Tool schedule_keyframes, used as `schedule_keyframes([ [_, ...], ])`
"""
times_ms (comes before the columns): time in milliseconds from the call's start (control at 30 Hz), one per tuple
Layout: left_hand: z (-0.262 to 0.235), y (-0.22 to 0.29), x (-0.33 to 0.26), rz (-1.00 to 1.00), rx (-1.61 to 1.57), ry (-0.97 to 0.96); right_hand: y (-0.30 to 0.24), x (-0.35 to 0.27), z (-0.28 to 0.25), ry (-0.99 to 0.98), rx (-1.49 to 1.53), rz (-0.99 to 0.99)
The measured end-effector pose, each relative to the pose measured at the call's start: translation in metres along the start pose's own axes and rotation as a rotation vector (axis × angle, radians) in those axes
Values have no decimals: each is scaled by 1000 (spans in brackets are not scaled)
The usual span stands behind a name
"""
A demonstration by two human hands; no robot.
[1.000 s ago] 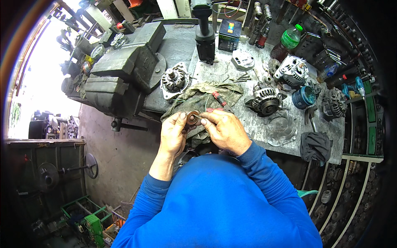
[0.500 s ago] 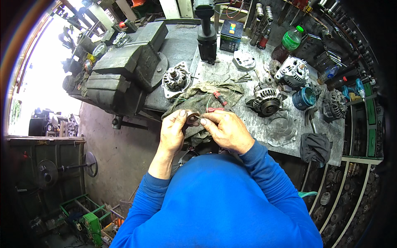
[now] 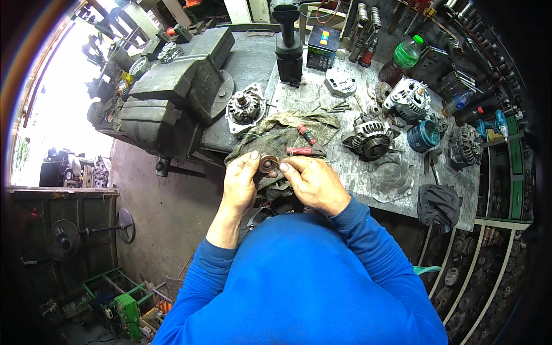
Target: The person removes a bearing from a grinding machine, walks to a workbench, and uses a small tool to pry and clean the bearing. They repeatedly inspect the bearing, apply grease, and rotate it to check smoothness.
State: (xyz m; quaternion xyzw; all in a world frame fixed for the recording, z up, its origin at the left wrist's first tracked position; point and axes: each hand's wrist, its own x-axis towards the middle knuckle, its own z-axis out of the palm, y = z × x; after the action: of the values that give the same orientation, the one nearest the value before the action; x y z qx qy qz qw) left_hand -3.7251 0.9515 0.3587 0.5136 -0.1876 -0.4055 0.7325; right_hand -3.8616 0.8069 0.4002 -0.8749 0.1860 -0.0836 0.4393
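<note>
Turned face-up since earlier, the brown disc [image 3: 268, 165] sits between hands [image 3: 238, 183] [image 3: 315, 181], left pinching it, right's grip unclear.

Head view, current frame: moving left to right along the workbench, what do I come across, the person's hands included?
Bench vise → left hand → round brown part → right hand → alternator with a pulley → blue container → alternator by the bench's right edge.

Harsh daylight floods in through an opening [image 3: 60, 103] at far left, glaring almost pure white. The near-right shelves [image 3: 472, 276] lie in deep shadow. Fisheye distortion bows straight edges, and black fills the corners.
</note>
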Motion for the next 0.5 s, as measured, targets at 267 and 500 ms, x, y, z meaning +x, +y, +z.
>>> schedule_keyframes([
  [267,2,4,-2,93,302,8,-1,-1,-2,21,-140,7],
  [500,6,2,1,111,268,19,-5,-1,10,201,-359,-84],
])
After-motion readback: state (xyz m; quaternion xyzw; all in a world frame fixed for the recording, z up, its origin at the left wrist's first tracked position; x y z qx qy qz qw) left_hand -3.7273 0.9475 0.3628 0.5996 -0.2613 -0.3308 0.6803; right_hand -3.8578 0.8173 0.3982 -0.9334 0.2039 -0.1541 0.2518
